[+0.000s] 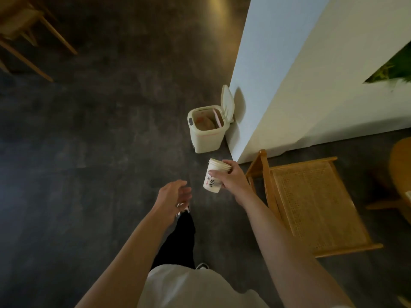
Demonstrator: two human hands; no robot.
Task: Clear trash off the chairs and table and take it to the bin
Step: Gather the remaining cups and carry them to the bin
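Observation:
My right hand (233, 178) grips a stack of white paper cups (213, 178) with dark lettering, held upright in the air a short way in front of the bin. The small cream bin (205, 136) stands on the dark floor against the corner of a white wall, its lid (228, 101) flipped up and some trash visible inside. My left hand (175, 196) hangs lower and to the left, fingers loosely apart, holding nothing.
A wooden chair (311, 203) with a woven cane seat stands at my right, close to the wall (289, 85). A round wooden table edge (400, 165) shows at far right. More wooden chair legs (29, 41) stand at the top left. Dark floor spreads to the left.

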